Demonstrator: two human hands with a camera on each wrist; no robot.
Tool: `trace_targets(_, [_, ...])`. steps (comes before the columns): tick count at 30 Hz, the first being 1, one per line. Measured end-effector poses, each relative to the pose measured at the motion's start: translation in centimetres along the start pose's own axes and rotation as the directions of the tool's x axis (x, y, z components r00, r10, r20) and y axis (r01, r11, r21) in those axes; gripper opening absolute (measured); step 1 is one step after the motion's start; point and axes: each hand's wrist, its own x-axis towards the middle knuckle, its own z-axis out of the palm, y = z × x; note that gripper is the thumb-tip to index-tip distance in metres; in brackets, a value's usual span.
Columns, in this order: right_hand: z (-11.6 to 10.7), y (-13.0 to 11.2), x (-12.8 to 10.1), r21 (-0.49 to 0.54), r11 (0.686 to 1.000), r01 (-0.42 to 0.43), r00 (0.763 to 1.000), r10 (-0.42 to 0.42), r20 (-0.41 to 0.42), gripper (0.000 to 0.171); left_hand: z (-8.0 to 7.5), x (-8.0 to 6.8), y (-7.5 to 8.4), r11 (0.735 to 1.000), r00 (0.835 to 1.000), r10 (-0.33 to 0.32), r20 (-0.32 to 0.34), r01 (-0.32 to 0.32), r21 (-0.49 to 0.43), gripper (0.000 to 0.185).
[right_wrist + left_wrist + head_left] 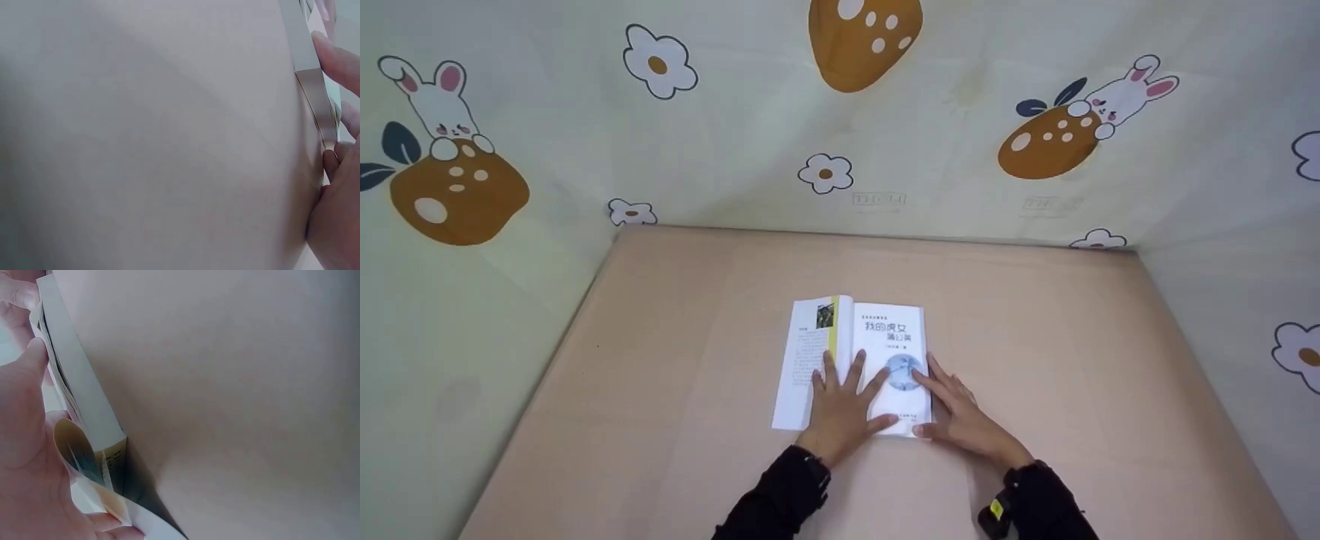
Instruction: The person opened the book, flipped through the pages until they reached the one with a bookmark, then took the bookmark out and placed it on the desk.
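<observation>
Fingers (851, 371) of the left hand (840, 409) are spread wide and laid flat across the open book (851, 360), pressed on the gutter and the lower part of the title page. Right hand (960, 416) is seen at the lower right of the book, its fingers straight and resting on the right page over a round blue picture, thumb at the bottom edge. Nothing is gripped by either hand; the book is only pressed down.

Book is placed at the centre of the head view, lying open on a tan table (675, 390), cover flap folded out to the left, printed characters on the white right page.

In the left wrist view, the book's page block (79, 388) is seen edge-on at the left of the frame, with a curled leaf (79, 455) lifted beside the palm. In the right wrist view, the book edge (315, 95) is seen at the upper right, touched by fingertips (337, 62).

Cartoon rabbit cloth (585, 135) is hung behind and beside the table. Dark sleeves (780, 499) are seen at the bottom of the frame.
</observation>
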Motion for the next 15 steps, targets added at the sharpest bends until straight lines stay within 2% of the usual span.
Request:
trace_targets(4, [0.3,0.0,0.1,-0.017,0.999,0.037,0.999,-0.038,-0.03,0.076,0.0,-0.1,-0.2,0.999,1.0,0.008,0.007,-0.008,-0.037,0.069])
trace_targets(9, [0.5,-0.2,0.2,-0.02,0.997,0.072,0.995,-0.073,-0.074,0.07,-0.4,-0.1,-0.6,0.988,0.999,0.026,0.02,-0.022,-0.152,0.074])
trace_targets(15, [0.8,-0.4,0.2,-0.037,0.996,0.084,0.988,-0.088,-0.129,0.066,-0.8,-0.2,-1.5,0.965,0.994,0.091,0.058,-0.074,-0.253,0.088])
